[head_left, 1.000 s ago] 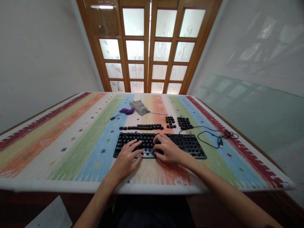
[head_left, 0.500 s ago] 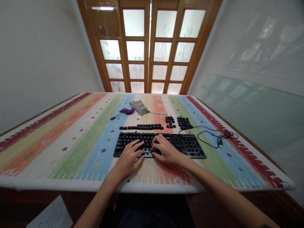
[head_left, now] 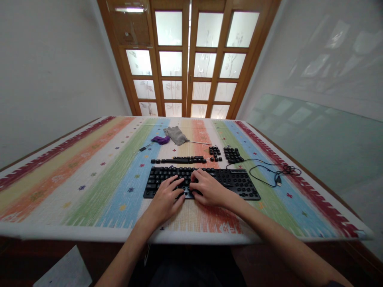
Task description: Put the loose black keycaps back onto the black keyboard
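A black keyboard (head_left: 236, 181) lies on a striped, many-coloured tablecloth (head_left: 98, 179). Both of my hands rest on its front middle part. My left hand (head_left: 166, 199) lies flat with fingers spread over the keys near the space bar. My right hand (head_left: 206, 187) sits close beside it, its fingers curled down onto the keys. Whether either hand pinches a keycap is hidden. Loose black keycaps lie in rows (head_left: 179, 160) and in two clusters (head_left: 231, 154) behind the keyboard.
The keyboard's black cable with a USB plug (head_left: 277, 175) coils at the right. A grey cloth (head_left: 176, 135), a purple item (head_left: 160, 139) and a thin tool lie further back. Wooden glass-paned doors (head_left: 188, 59) stand behind the table; a glass sheet leans at the right.
My two hands have drawn a little closer together over the keyboard's middle; the left hand shifted slightly right. The keyboard and loose keycaps stay where they were.
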A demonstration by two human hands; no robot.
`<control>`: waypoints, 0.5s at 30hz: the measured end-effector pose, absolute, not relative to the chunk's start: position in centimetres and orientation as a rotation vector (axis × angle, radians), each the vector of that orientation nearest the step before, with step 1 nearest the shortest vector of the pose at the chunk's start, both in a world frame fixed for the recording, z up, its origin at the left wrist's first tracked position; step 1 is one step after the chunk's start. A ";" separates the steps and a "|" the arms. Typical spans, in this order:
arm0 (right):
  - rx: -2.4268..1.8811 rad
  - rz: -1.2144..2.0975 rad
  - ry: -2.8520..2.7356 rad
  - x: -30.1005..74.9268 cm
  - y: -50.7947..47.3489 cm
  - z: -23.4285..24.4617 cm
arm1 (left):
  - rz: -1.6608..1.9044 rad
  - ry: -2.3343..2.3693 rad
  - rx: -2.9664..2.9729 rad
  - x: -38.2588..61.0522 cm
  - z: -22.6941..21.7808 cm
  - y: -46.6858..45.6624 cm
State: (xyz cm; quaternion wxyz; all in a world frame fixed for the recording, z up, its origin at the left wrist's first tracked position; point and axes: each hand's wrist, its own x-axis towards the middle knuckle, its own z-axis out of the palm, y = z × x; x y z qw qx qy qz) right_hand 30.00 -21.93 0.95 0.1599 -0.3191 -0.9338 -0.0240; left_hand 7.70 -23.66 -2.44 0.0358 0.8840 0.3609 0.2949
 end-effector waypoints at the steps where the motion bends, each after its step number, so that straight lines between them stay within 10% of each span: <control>1: -0.914 -0.054 -2.692 29.9 -21.8 1.1 | 0.898 1.114 2.715 7.8 -2.4 -23.6; 15: -0.991 0.030 -2.817 29.4 -21.1 2.2 | 0.877 1.143 2.634 8.1 -2.3 -23.2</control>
